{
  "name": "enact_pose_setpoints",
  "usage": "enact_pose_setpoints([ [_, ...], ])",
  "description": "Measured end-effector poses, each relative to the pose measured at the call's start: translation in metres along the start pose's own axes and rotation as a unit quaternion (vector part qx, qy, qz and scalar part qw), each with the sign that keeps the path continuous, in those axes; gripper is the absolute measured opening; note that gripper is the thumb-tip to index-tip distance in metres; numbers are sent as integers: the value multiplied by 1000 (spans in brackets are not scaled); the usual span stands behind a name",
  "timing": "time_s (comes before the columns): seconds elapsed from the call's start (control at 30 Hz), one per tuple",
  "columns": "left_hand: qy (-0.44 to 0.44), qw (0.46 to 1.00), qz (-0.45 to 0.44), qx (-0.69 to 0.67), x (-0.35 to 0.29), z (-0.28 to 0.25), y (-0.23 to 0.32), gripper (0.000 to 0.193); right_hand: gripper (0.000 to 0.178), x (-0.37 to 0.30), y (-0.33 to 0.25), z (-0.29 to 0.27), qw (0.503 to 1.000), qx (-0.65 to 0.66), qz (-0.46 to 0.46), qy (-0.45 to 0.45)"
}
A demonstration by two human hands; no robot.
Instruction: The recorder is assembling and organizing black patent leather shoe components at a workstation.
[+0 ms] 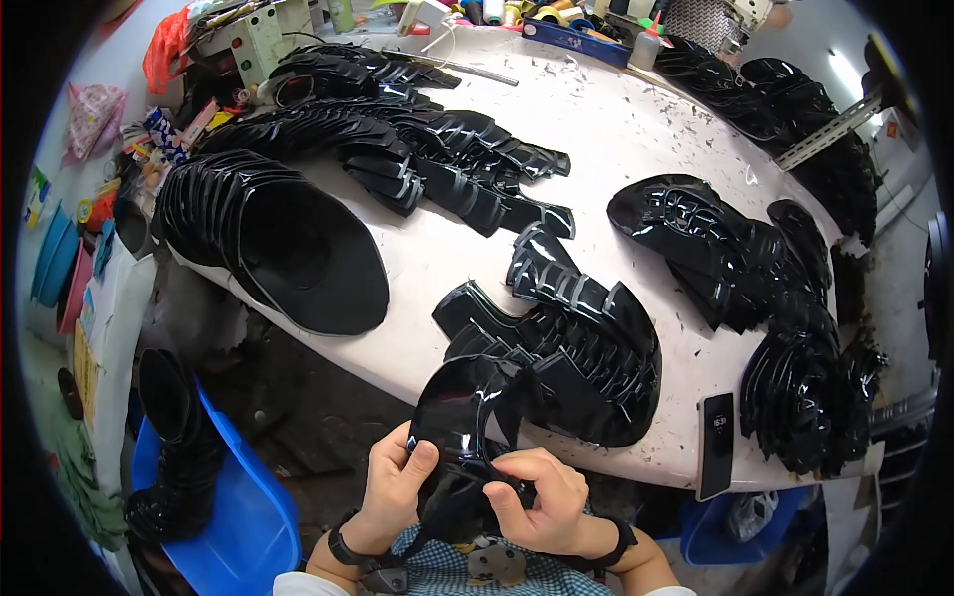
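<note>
Over my lap, at the table's near edge, I hold a glossy black curved piece (452, 407), which looks like a patent shoe upper. My left hand (391, 492) is closed on its left edge, thumb on top. At its lower right edge my right hand (545, 502) has fingers curled and thumb and forefinger pinched at the rim. Part of the piece below is dark and hard to make out. Just beyond lies a pile of similar black uppers (596, 368), overlapping one another.
More stacked black pieces (273, 228) cover the pale table (407, 268) at left, with other heaps (725, 243) at right. A phone (715, 447) lies by the front edge. Blue tubs (258, 497) stand below. A bottle (646, 48) and blue tray (571, 40) are at the back.
</note>
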State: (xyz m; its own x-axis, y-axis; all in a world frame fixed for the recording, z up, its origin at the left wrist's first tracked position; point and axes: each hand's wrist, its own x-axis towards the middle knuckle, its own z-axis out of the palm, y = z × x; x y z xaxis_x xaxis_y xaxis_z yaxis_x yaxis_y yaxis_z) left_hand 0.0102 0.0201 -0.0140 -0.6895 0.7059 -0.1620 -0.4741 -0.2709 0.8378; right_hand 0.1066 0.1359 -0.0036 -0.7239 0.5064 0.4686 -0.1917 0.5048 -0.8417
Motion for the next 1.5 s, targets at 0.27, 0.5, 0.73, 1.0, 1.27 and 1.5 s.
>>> enact_pose_setpoints([
  [0.27,28,999,-28,-22,2,3,3,34,19,3,5,-5,998,-5,-42,-42],
  [0.5,33,999,-1,-35,4,4,0,31,22,-1,9,-3,996,-31,-61,-50],
  [0.73,71,991,59,97,3,8,-5,32,11,10,-2,7,1000,4,-12,22],
  [1.0,67,978,107,168,-4,13,-9,32,23,8,14,1,997,-64,14,-31],
  [1.27,74,986,85,120,-3,8,-13,28,26,16,6,-5,985,85,138,-60],
  [1.5,-63,992,-106,26,-5,-5,14,29,17,9,8,-8,974,133,155,-95],
])
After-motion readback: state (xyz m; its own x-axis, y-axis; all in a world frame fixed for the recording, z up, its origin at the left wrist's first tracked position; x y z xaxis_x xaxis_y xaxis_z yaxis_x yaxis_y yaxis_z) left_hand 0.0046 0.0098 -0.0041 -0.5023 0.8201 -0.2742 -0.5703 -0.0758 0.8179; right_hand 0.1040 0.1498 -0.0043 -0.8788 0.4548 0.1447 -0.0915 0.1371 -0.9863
